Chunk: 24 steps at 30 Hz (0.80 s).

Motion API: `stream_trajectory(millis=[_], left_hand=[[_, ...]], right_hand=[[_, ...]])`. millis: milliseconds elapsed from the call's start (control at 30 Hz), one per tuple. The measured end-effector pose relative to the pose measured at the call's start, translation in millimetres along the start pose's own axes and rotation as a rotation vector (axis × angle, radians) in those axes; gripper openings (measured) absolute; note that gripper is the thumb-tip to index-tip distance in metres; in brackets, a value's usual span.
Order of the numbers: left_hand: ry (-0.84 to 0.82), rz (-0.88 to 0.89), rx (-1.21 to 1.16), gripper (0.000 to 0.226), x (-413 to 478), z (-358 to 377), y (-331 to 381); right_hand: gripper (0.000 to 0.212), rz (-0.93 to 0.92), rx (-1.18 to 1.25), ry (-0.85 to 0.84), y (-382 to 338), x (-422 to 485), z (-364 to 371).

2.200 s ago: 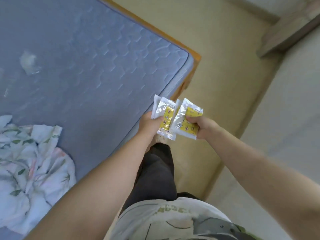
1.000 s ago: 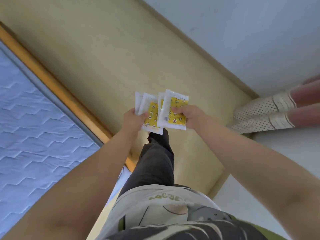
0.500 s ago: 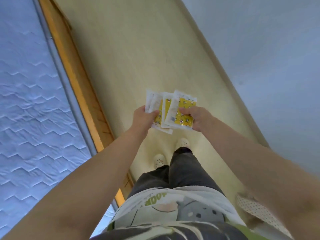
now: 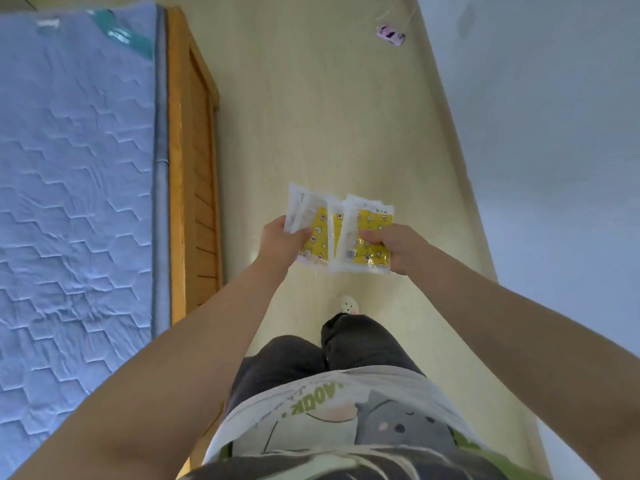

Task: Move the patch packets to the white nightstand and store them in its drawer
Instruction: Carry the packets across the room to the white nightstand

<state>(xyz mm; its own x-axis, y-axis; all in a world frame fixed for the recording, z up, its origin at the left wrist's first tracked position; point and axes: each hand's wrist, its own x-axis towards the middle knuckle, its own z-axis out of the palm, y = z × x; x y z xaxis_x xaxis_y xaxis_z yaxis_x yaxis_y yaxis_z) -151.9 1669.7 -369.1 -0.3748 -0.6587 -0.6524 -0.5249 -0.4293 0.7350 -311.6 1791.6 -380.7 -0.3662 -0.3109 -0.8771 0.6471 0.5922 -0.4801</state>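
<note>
**Packets in both hands, nightstand not yet in sight**

Closest to the camera are the person's printed shirt (image 4: 329,410) and dark trousers (image 4: 349,348). One pale shoe (image 4: 348,304) is planted on the floor (image 4: 311,98) just ahead of them. Both bare forearms reach forward over the legs.

The left hand (image 4: 282,242) grips the left edge of a fanned bunch of patch packets (image 4: 346,230), with its thumb pressed across the front of the nearest one. The right hand (image 4: 398,249) pinches the right part of the fan, thumb over the yellow print and fingers curled behind. The packets overlap and are held off the floor at about waist height, between the two hands. How many there are cannot be counted.

To the left, a quilted blue mattress (image 4: 76,168) lies on a wooden bed frame (image 4: 194,168), and a pale wall (image 4: 554,133) runs along the right. Between them the floor forms a lane. Far down it a small pink object (image 4: 391,34) lies near the wall.

Neither the white nightstand nor its drawer is in view, so this looks like the carrying step, with storage not yet begun. The next move probably calls for walking on along the bed until the nightstand shows. The whole fan would then have to go into one hand, leaving the other free to pull the drawer. The slick overlapping packets could slide apart during that transfer.
</note>
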Motion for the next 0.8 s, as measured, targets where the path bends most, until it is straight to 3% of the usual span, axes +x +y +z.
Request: stream_trajectory(millis=[100,200,367,433,567,667,800], left_hand=[[0.101,-0.032,-0.027,0.015,45,-14,46],[0.167,-0.051,-0.069,0.01,95,-39,77],[0.247,-0.103,-0.102,0.02,194,-92,124],[0.265,-0.128,-0.14,0.027,237,-117,148],[0.299,-0.144,-0.183,0.017,306,-166,199],[0.385,-0.171,-0.231,0.017,346,-198,232],[0.491,-0.237,-0.328,0.021,393,-234,261]], right_hand=[[0.019,0.004,-0.083,-0.035,-68,41,25],[0.043,0.007,-0.162,-0.1,-129,77,65],[0.02,0.005,-0.272,-0.125,-226,136,155],[0.03,-0.008,-0.299,-0.122,-266,163,192],[0.062,-0.007,-0.417,-0.096,-343,200,265],[0.075,0.01,-0.524,-0.123,-395,226,317],[0.061,-0.004,-0.689,-0.172,-462,252,387]])
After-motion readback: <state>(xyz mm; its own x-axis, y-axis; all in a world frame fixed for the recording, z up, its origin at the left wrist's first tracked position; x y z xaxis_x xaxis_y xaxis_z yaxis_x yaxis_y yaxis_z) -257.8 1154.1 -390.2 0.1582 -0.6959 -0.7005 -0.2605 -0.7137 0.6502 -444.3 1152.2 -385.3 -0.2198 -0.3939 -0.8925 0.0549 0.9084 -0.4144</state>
